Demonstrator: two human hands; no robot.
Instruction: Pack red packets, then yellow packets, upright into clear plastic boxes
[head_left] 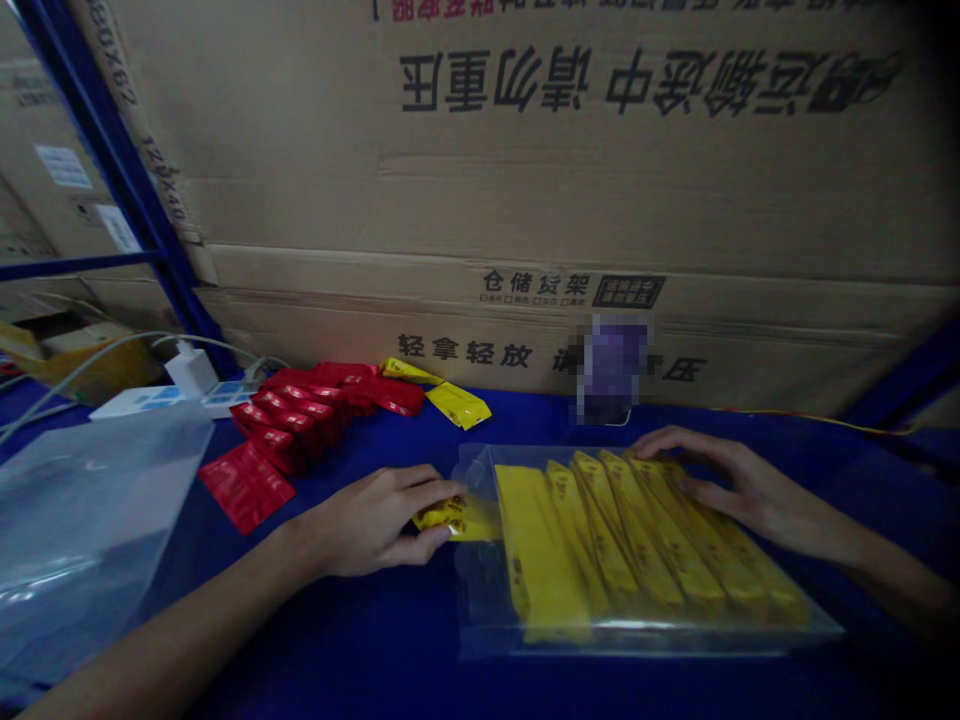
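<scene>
My left hand [390, 520] is closed on a small yellow packet [457, 517], pinched between thumb and fingers at the left end of a clear plastic box [675, 640]. The packet's right part reaches the box's see-through flap; whether it is inside I cannot tell. Within the box, several yellow packets [645, 560] stand in a leaning row, overlapping one another. My right hand [712, 475] lies over the box's far right edge, fingers bent against the packets and the wall, so it steadies or grips the box there. Some of its fingertips are hidden.
Red packets [300, 415] lie in an overlapping row at the back left, beside two loose yellow packets [459, 404]. A clear plastic sheet or bag [97, 500] covers the left side. Behind stand a phone-like object [611, 370], a large cardboard box [487, 200] and a white charger [191, 370] with cables.
</scene>
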